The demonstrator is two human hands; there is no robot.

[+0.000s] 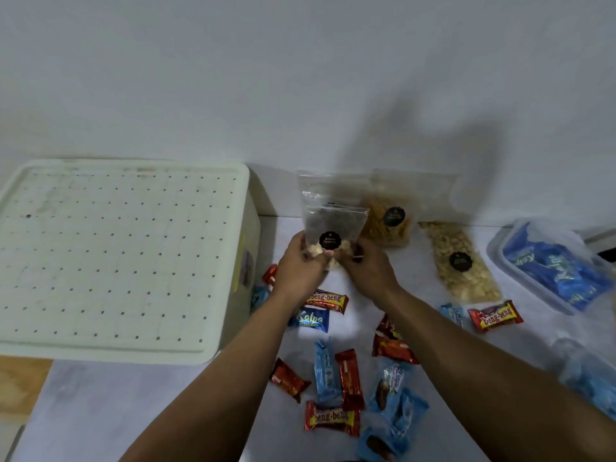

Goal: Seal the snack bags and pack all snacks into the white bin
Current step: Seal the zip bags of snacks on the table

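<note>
- White surface (100,401) against a plain wall, snacks scattered all over the lower middle of the frame.
- Left hand (296,266) and right hand (366,271) both pinch the bottom of a clear snack bag (328,225), held upright at center frame.
- White bin (113,258) sits at left, lid on.
- Two more snack bags at center right: orange chips bag (388,221) standing, pale nut bag (461,261) lying flat.
- Beng-beng bars (328,300) and blue Kalpa packs (311,318) lie below the hands.

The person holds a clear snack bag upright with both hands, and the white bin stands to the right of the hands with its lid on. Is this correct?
Not quite. In the head view the white bin stands to the left of the hands, not the right. The rest holds: left hand and right hand hold the clear snack bag upright, and the lid is on.
</note>
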